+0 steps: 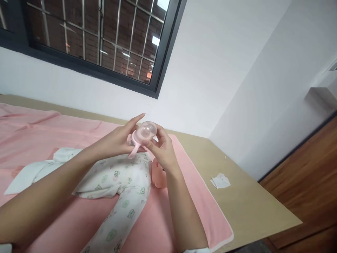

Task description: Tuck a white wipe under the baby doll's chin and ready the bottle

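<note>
A baby bottle (143,135) with a clear domed end and a pink collar and handle is held up between my two hands, above a baby doll's chest. My left hand (126,135) closes round the collar end, one finger stretched upward. Thumb and fingers of my right hand (162,144) grip the clear dome from the other side. Below lies the baby doll (129,179) on its back, in a white suit with small animal prints. My right wrist partly covers its head (158,174).
The doll lies on a pink blanket (195,196) spread over a tan tabletop (252,203). A crumpled white tissue (220,181) lies on the table to the right. Behind are a white wall (200,88) and a dark-framed barred window (105,42). Wooden panelling (310,168) stands at the right.
</note>
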{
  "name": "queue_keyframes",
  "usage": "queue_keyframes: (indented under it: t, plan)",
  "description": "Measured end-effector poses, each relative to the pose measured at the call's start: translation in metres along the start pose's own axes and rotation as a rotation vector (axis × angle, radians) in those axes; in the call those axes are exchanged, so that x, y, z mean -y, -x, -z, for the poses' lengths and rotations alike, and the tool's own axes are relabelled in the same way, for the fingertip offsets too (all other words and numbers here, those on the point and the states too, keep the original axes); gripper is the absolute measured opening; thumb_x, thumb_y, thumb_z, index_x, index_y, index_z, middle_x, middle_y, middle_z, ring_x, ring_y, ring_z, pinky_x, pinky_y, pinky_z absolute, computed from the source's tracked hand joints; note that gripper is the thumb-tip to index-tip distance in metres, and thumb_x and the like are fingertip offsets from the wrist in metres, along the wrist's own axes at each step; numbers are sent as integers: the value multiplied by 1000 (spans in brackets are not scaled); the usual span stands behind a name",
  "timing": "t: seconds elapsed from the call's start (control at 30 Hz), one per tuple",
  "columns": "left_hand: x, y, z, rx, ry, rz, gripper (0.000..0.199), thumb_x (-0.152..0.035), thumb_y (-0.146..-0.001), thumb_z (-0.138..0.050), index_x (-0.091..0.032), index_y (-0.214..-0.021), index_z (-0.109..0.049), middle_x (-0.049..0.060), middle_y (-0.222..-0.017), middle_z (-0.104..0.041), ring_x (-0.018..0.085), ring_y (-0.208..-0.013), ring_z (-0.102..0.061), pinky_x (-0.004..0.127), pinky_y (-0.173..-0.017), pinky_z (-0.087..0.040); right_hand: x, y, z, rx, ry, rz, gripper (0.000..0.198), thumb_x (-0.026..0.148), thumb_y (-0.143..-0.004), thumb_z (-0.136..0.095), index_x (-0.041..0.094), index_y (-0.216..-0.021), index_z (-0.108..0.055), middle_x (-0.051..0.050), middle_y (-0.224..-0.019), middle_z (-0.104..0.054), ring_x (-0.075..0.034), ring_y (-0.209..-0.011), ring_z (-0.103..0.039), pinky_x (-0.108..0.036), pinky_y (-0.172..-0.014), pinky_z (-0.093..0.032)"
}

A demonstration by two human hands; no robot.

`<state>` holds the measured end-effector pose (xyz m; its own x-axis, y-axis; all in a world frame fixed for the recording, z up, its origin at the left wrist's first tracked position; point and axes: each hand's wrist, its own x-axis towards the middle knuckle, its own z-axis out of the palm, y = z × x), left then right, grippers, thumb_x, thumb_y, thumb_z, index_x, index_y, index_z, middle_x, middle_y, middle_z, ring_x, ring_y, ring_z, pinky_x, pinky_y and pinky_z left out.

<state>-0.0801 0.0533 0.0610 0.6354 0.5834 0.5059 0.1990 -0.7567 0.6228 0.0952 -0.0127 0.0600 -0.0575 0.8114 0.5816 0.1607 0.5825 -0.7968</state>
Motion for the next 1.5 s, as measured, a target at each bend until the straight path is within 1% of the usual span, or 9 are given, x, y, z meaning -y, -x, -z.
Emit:
queue_keyframes:
  t: [0.1, 0.17, 0.3, 0.47, 0.63, 0.83, 1.0, 1.2, 1.5]
  plan:
    - [3, -2, 1, 4, -102, -6, 99, -30, -77, -67, -30, -159, -11, 4, -119, -68, 25, -101, -67, 33, -86, -50, 1, 3, 0, -8, 132, -44, 79, 52, -74, -77, 33, -142, -41, -7, -141, -52, -22, -129, -53, -42, -106, -51]
    - [9, -6, 1, 19, -260, -62, 89, -23, -75, -61, -29, -156, -23, 4, -121, -68, 24, -97, -66, 34, -86, -47, 3, 5, 2, -6, 261, -74, 79, 49, -76, -76, 32, -144, -39, -7, -140, -54, -23, -126, -55, -42, -103, -52]
    - [20, -11, 2, 69, -591, -194, 72, -23, -78, -57, -23, -148, -41, 6, -122, -69, 26, -103, -63, 40, -98, -40, 5, 7, 2, 15, 513, -166, 62, 47, -79, -73, 26, -132, -50, -9, -132, -60, -23, -117, -60, -40, -97, -52]
    - [30, -12, 7, 179, -708, -293, 56, -23, -79, -57, -23, -135, -57, 4, -119, -72, 25, -103, -64, 38, -96, -40, 3, 5, -7, 21, 639, -300, 46, 49, -81, -70, 22, -116, -56, -5, -108, -70, -21, -95, -66, -36, -83, -52]
    - [30, -14, 9, 244, -732, -221, 54, -30, -73, -68, -22, -126, -65, 6, -111, -74, 28, -98, -65, 39, -91, -45, 1, 5, -11, 23, 710, -261, 43, 47, -72, -78, 23, -103, -60, -3, -100, -71, -20, -88, -67, -31, -74, -50]
    - [24, -14, 13, 286, -759, -189, 49, -18, -66, -67, -24, -115, -70, 6, -106, -75, 29, -98, -66, 37, -84, -48, -5, 5, -8, 35, 726, -193, 46, 49, -69, -80, 22, -101, -63, -3, -95, -71, -20, -87, -67, -31, -74, -51]
    - [25, -13, 14, 280, -814, -224, 50, -15, -65, -64, -23, -113, -70, 4, -103, -75, 27, -93, -67, 35, -83, -47, -9, 4, -9, 64, 762, -130, 44, 48, -73, -78, 21, -104, -64, -5, -98, -71, -21, -89, -67, -31, -75, -51]
    - [26, -12, 15, 241, -859, -259, 56, -15, -66, -60, -25, -121, -68, 3, -103, -76, 26, -90, -67, 35, -83, -45, -12, 3, -5, 113, 787, -63, 41, 47, -78, -74, 21, -108, -65, -6, -102, -71, -21, -92, -67, -32, -80, -51]
    - [23, -12, 25, 213, -813, -195, 59, -12, -61, -56, -27, -116, -69, 2, -108, -75, 27, -98, -66, 35, -89, -42, -19, -1, 2, 142, 741, 30, 49, 52, -80, -73, 27, -120, -62, -6, -112, -70, -23, -103, -66, -37, -89, -53]
